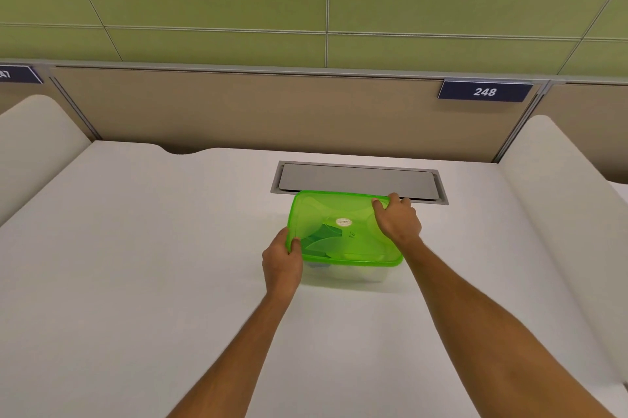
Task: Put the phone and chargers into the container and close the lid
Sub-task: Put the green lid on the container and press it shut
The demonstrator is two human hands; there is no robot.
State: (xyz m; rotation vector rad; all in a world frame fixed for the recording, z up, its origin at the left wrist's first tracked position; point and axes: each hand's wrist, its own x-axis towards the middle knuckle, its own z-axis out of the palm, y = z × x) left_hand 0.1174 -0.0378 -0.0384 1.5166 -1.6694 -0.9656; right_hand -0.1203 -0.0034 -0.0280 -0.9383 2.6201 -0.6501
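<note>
Two bare forearms reach out over the white desk [142, 247], one from each side. The left hand [282, 261] is at the near left corner of the lid [343, 227], thumb on top of the rim and the fingers [284, 236] curled round its edge, pinching that corner. The lid is translucent green and sits on the clear container [346, 276], which stands on the desk just right of centre. It looks seated all round, though from here I cannot say the rim has snapped down. Through the green plastic there are dark shapes on the left side of the box, likely the phone or a charger, too blurred to tell which. The right hand [397, 220] lies palm down on the far right corner of the lid, fingers [394, 198] spread and hooked over the back edge. Just behind the container, touching it in this view, a grey cable hatch [356, 179] is set into the desk. Beyond stands a beige partition [238, 111] with a dark plate reading 248 [485, 91], and green wall panels above.
</note>
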